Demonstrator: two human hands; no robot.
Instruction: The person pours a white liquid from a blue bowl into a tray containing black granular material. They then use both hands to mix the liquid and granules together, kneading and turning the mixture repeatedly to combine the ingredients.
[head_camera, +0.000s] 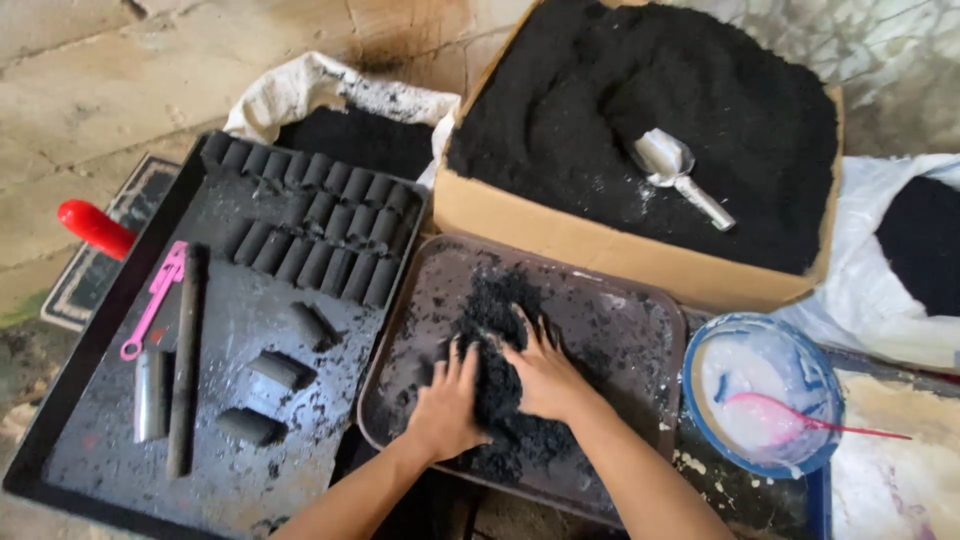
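Observation:
A heap of wet black powder (497, 330) lies in the middle of a brown square tray (630, 310). My left hand (446, 400) presses flat on the heap's left side with fingers spread. My right hand (543, 372) lies on the heap's right side, fingers apart and blackened. Both hands rest on the powder without gripping anything I can make out.
A black tray (90, 400) at left holds rows of black briquettes (320, 230), a dark rod (183, 360), a metal tube (150, 395) and a pink tool (152, 298). A cardboard box (590, 240) of black powder holds a metal scoop (676, 172). A blue bowl (765, 395) sits at right.

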